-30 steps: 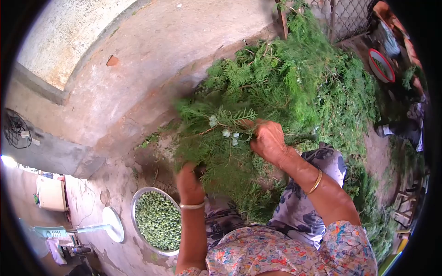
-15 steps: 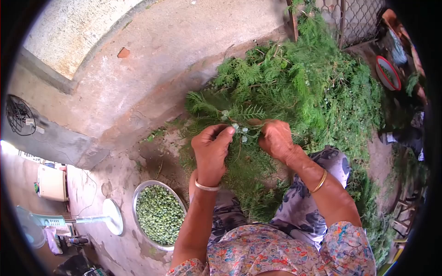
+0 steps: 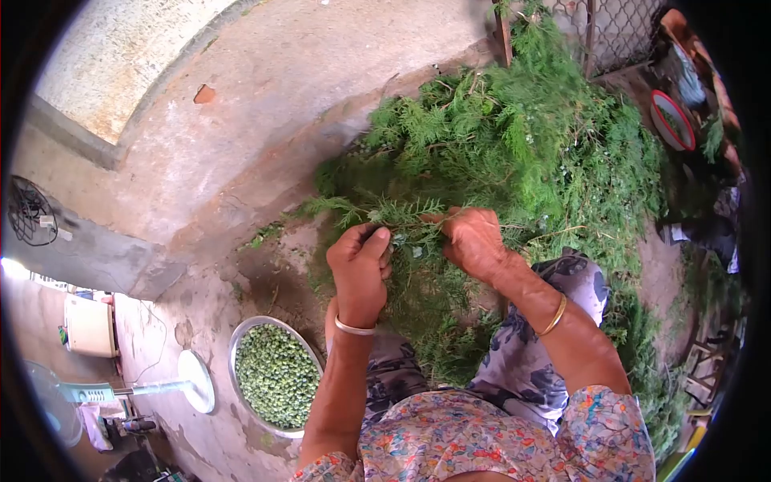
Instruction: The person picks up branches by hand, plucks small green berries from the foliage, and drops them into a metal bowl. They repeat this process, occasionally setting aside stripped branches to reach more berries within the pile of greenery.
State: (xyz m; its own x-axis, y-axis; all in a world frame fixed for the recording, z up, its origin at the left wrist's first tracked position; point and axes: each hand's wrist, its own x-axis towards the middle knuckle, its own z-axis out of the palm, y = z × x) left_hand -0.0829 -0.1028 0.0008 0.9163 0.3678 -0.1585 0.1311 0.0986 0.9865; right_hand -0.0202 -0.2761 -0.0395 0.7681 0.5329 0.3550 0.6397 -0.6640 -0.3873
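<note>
Head view: a feathery green sprig (image 3: pixel 385 215) is gripped at both ends, held level just above the lap. On the left, the left hand (image 3: pixel 360 269) is seen with its fingers (image 3: pixel 376 241) curled together and clamped on the sprig's foliage, a silver bangle (image 3: pixel 355 328) worn at the wrist. On the right, the right hand (image 3: pixel 474 241) is closed around the stem end, fingers pinched tight on it, with a gold bangle (image 3: pixel 554 316) further down the forearm. Both hands are kept near each other, only a short run of sprig showing between them. Behind the sprig, a big heap of cut green branches (image 3: pixel 530 145) is piled across the concrete floor (image 3: pixel 265 104) up to a wire-mesh gate (image 3: pixel 618 28). Down by the left knee, a metal bowl (image 3: pixel 241 337) filled with small green cones is set on the floor, a white fan base (image 3: pixel 197 380) lying just beside it. A red-rimmed basin (image 3: pixel 673 120) is seen beyond the heap, well apart.
</note>
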